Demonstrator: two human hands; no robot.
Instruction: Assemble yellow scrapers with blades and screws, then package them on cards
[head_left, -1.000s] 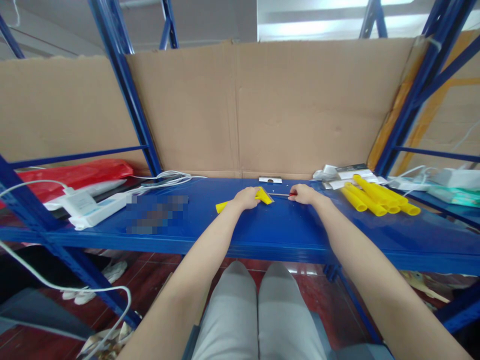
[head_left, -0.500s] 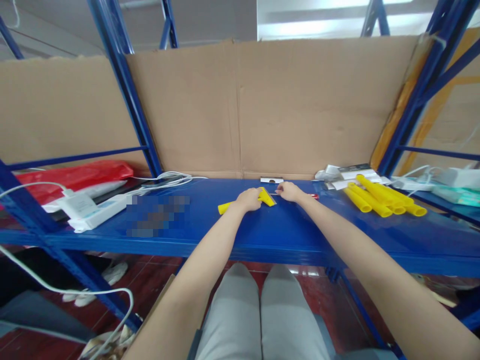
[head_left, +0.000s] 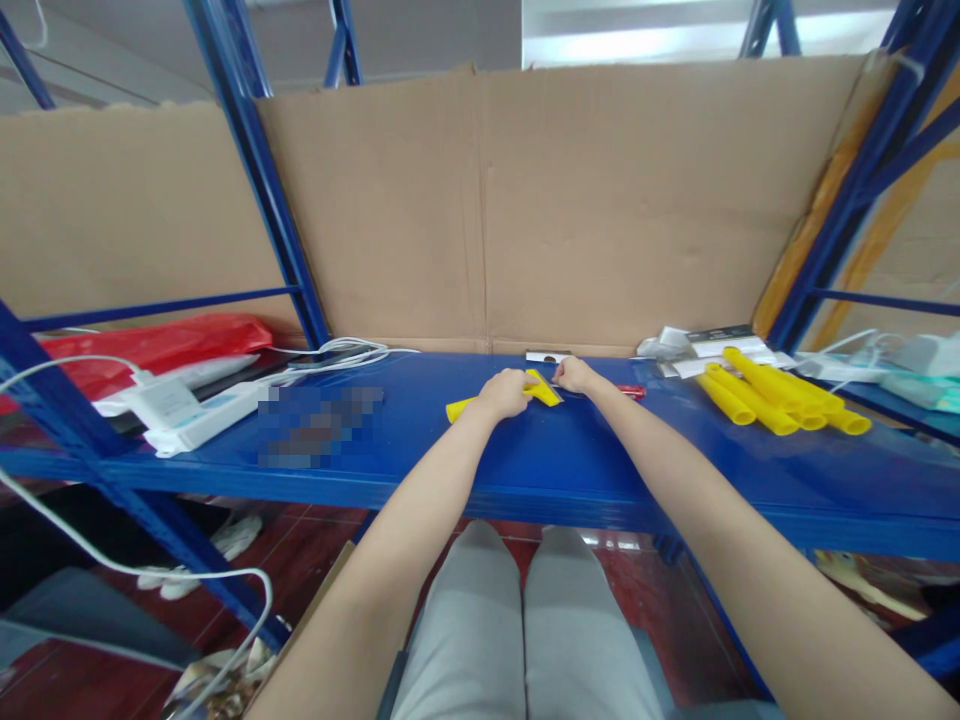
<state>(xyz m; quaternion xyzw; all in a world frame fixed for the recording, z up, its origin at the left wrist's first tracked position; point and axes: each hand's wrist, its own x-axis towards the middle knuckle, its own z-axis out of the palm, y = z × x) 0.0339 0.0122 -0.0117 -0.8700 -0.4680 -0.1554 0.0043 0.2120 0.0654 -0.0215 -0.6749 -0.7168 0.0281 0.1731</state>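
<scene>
My left hand [head_left: 507,394] is closed around a yellow scraper-like tool [head_left: 544,388]. Its wide head, with a thin greyish edge, sticks out to the right of my fingers, and the handle end shows at the left. Just right of the head, my right hand [head_left: 574,374] is closed in a pinch at the tool's edge; whatever is between its fingertips is too small to make out. A red object [head_left: 631,392], perhaps a tool handle, lies beside my right wrist, partly covered by it. Behind my hands lies a small white box [head_left: 547,357].
Several yellow tubes [head_left: 780,395] are piled at the right of the blue shelf [head_left: 420,455], before white packaging [head_left: 720,345]. On the left are a white power strip [head_left: 202,415], cables [head_left: 352,348] and a red bag [head_left: 165,345]. Cardboard [head_left: 600,210] walls the back.
The view has shifted slightly. The head of the yellow tool is turned a little in my left hand, and my right hand stays close by its edge.
</scene>
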